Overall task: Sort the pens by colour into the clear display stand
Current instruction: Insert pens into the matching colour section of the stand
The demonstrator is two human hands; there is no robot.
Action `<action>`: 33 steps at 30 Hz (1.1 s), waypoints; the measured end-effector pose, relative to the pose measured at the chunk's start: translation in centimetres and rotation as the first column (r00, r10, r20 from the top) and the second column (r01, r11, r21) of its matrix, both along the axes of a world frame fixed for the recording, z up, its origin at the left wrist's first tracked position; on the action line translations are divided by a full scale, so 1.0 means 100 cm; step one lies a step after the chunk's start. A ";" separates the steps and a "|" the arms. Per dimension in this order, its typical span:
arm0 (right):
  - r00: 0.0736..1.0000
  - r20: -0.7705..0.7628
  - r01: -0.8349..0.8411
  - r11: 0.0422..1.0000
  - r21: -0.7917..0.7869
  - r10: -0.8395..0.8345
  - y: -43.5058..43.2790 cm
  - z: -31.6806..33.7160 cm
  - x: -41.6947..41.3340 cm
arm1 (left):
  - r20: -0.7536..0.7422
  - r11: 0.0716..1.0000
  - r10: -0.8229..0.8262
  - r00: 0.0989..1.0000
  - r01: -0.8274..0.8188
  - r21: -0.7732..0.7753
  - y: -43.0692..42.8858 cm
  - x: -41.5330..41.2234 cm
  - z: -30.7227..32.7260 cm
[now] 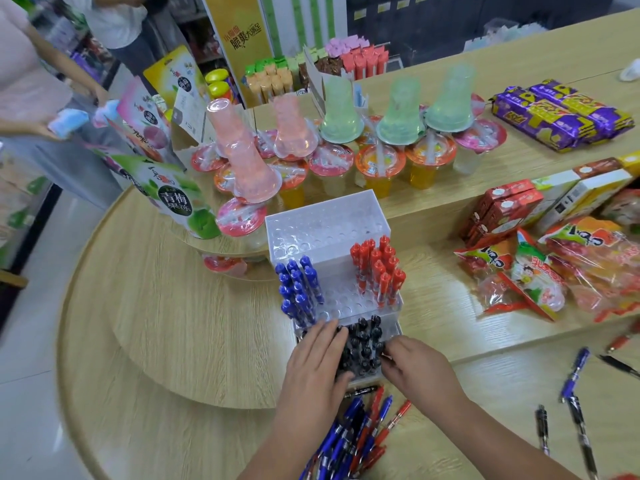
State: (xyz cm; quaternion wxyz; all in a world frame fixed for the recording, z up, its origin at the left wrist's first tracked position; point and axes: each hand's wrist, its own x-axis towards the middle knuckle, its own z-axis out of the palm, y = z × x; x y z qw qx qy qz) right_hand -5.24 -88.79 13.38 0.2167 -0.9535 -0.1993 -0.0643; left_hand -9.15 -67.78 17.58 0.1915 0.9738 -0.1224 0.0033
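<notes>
The clear display stand (325,230), a stepped plastic block drilled with round holes, sits on the pale wood-grain bench (173,323). Blue pens (299,289) stand capped on its middle step's left end, red pens (379,268) on its right end, and glossy black pens (363,344) fill its lowest step. The left grip (311,362) lies flat-fingered over the black caps. The right grip (415,367) curls against them; whether it pinches one I cannot tell. Loose pens (356,434) lie heaped before the stand.

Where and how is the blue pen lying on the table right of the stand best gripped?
Probably pinch the blue pen mid-barrel from above with the right hand, fingers across its width: it lies flat on the table, its middle clear of neighbouring pens.
</notes>
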 end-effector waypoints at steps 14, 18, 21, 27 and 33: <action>0.899 -0.318 0.345 0.935 0.088 -0.301 -0.024 0.011 -0.049 | 0.160 0.978 0.071 0.985 -0.038 -0.205 0.033 -0.036 0.013; 0.732 -0.574 0.452 0.892 0.004 -0.368 -0.024 -0.019 -0.096 | 0.033 0.892 0.361 0.932 -0.335 -0.304 0.066 -0.094 -0.023; 0.622 -0.715 0.428 0.903 -0.031 -0.320 0.006 -0.049 -0.120 | -0.263 0.822 0.473 0.841 -0.529 -0.213 0.071 -0.123 -0.074; 0.533 -0.779 0.506 0.862 -0.020 -0.331 0.087 -0.113 -0.127 | -0.503 0.905 0.277 0.819 -0.398 -0.150 0.031 -0.115 -0.162; 0.452 -0.749 0.562 0.807 -0.182 -0.484 0.112 -0.142 -0.123 | -0.502 0.938 0.292 0.814 -0.345 -0.014 0.008 -0.089 -0.205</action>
